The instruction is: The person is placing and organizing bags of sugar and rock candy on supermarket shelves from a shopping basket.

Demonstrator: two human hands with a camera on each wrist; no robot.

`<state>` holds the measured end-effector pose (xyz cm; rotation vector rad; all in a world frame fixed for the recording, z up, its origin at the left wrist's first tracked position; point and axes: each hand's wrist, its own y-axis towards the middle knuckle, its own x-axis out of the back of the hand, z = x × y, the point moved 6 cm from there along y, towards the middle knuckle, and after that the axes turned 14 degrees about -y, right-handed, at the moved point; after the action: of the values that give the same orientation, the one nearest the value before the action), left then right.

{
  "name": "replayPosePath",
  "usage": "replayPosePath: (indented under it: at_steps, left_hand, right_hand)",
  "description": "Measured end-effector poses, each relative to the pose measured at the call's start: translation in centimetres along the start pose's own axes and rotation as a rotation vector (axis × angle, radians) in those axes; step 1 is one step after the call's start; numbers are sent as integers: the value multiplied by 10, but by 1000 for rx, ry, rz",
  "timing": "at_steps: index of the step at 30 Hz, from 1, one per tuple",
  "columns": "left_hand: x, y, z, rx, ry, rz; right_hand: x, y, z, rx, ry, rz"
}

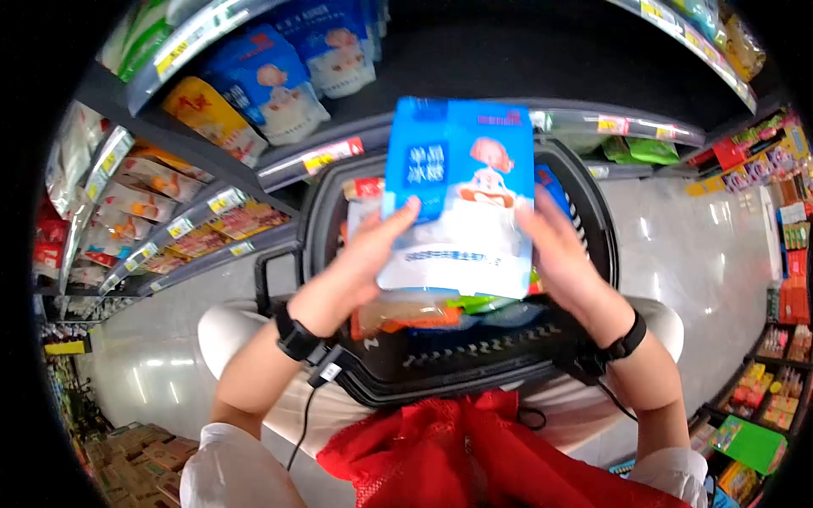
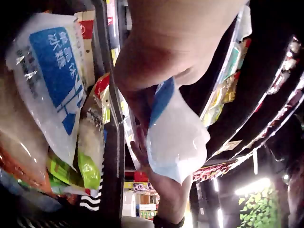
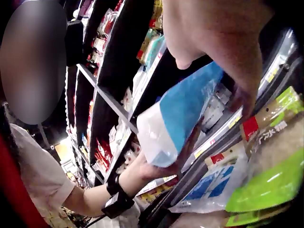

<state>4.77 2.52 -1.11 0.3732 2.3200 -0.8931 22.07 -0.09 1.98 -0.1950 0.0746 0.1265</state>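
A blue and white bag of rock sugar (image 1: 457, 199) is held up over the black basket, its printed front facing me. My left hand (image 1: 360, 254) grips its left edge, thumb on the front and fingers behind. At the right edge, my right hand (image 1: 563, 254) grips the bag too. From the left wrist, the bag (image 2: 175, 135) shows edge-on, pale and bulging, between both hands. In the right wrist view the bag (image 3: 178, 114) slants below my right hand (image 3: 213, 38), with my left hand (image 3: 149, 168) at its lower end.
Below the bag, the black basket (image 1: 605, 229) sits between my knees and contains several packages, including a clear bag with a blue label (image 2: 57, 71). Shelves ahead carry more blue bags (image 1: 271, 85) and a yellow bag (image 1: 207, 110). Stacked boxes (image 1: 144, 461) stand at lower left.
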Motion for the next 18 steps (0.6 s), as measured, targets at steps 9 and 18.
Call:
replayPosePath:
  at_steps: [9,18]
  left_hand:
    - [-7,-6,6,107,209,149]
    - [-8,-13,-29,-328,583,167]
  right_hand:
    - [-17,-4,-40,-463,215,112]
    - [-10,6,-3,254,-451,11]
